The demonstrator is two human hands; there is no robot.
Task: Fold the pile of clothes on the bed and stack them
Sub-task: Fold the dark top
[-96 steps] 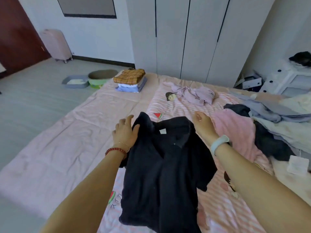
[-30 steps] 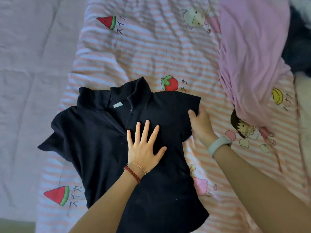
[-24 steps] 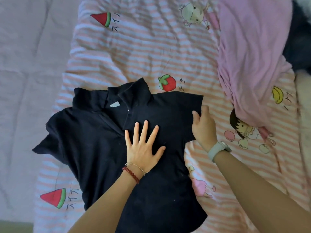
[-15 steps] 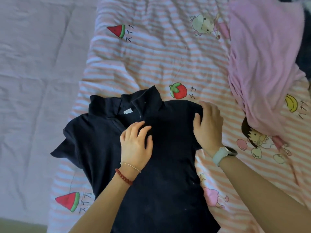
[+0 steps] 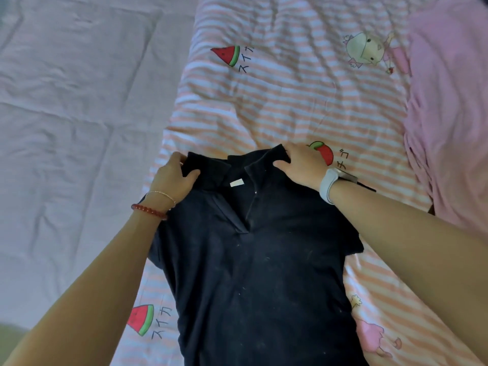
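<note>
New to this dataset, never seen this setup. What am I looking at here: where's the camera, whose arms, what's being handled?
No machine here: a person wears a wide-angle camera on the head, looking down at their own two arms. A black polo shirt lies face up on a striped cartoon-print sheet on a bed. The left hand, with bracelets at the wrist, grips the collar's left end; the right hand, with a watch band, grips its right end. A pink garment lies at the right edge, unfolded. The job is folding clothes.

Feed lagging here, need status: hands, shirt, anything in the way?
Left hand and right hand both gripping collar corners. Black polo shirt lying face up on striped sheet, unfolded. Pink garment off right, clear.
</note>
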